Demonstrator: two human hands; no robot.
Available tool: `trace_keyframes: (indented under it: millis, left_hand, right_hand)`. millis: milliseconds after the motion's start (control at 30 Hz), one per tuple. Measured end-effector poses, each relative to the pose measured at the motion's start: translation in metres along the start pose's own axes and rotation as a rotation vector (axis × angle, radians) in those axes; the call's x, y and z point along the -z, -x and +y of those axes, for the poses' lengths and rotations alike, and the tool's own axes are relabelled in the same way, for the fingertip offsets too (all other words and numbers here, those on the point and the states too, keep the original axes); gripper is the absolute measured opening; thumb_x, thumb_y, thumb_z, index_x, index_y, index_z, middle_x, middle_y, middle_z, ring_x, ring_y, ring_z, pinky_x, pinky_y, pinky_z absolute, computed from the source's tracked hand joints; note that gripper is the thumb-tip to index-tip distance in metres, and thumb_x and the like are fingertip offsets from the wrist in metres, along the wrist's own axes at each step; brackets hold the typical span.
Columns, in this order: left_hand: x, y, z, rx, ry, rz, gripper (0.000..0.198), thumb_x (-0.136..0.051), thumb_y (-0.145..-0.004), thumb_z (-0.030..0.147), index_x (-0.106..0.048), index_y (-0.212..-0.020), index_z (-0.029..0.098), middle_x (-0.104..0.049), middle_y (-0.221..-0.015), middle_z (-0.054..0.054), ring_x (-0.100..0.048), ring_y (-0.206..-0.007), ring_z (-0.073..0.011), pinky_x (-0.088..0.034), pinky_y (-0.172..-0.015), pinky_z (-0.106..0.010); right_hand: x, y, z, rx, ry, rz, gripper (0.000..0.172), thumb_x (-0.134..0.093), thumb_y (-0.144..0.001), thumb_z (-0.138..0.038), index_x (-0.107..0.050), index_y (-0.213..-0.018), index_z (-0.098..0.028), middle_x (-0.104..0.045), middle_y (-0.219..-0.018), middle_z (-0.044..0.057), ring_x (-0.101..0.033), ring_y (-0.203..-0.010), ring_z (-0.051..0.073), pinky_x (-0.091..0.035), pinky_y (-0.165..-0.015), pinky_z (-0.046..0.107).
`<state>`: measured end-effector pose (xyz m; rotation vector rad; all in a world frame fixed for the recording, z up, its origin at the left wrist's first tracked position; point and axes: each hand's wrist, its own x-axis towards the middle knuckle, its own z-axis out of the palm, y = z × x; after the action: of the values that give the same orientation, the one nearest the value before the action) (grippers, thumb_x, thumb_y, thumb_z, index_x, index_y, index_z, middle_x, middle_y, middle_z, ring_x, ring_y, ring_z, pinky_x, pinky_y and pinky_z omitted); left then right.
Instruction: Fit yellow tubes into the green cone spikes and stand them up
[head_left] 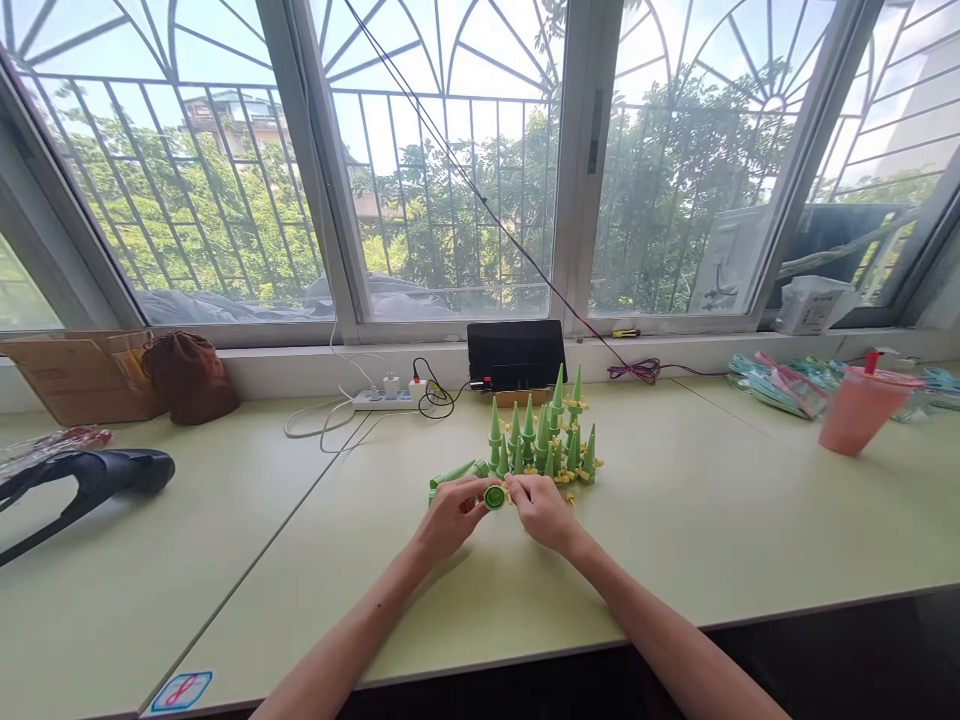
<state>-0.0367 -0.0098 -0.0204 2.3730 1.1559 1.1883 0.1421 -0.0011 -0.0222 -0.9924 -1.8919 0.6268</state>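
My left hand is closed around a green cone piece, whose round open end faces me. Close beside it, my right hand is pinched at the piece's right side, where a bit of yellow shows; what its fingertips hold is too small to tell. Just beyond both hands stands a cluster of upright green cones with small yellow pieces among them. More green cones lie on their sides behind my left hand.
A dark tablet leans at the sill behind the cones. On the table are a power strip with cables, a brown pouch, a cardboard box, a black strapped object, a pink cup and plastic packets.
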Motion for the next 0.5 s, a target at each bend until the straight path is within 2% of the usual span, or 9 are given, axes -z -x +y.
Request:
trace_keyframes:
  millis: [267,433,500]
  left_hand:
    - [-0.0029,-0.001,-0.0032,0.002,-0.008,0.021,0.024,-0.055,-0.089,0.028,-0.072,-0.102,0.02,-0.054,-0.066,0.0,-0.038,-0.053,-0.0073,-0.032,-0.05,-0.019]
    - [-0.003,-0.0045,-0.001,0.166,0.082,0.06,0.029,-0.061,-0.083,0.033,-0.065,-0.108,0.019,-0.054,-0.07,0.002,-0.033,-0.048,-0.0049,-0.031,-0.047,-0.018]
    - [-0.0011,-0.0057,0.0017,0.233,0.155,0.098,0.031,-0.064,-0.08,0.038,-0.062,-0.104,0.019,-0.054,-0.07,0.003,-0.033,-0.046,-0.0041,-0.029,-0.044,-0.017]
  right_hand:
    - [-0.0014,0.0001,-0.0001,-0.003,0.013,0.007,0.044,-0.032,-0.094,-0.041,-0.028,-0.056,-0.019,-0.033,-0.052,-0.003,-0.027,-0.051,0.01,-0.02,-0.051,0.027]
    - [-0.0007,0.0007,-0.0024,-0.007,0.008,0.073,0.046,-0.031,-0.095,-0.046,-0.029,-0.057,-0.02,-0.034,-0.052,-0.003,-0.027,-0.05,0.01,-0.02,-0.05,0.027]
    - [0.0001,0.0007,-0.003,-0.015,0.003,0.103,0.047,-0.03,-0.096,-0.048,-0.03,-0.058,-0.02,-0.035,-0.052,-0.003,-0.028,-0.05,0.011,-0.02,-0.05,0.027]
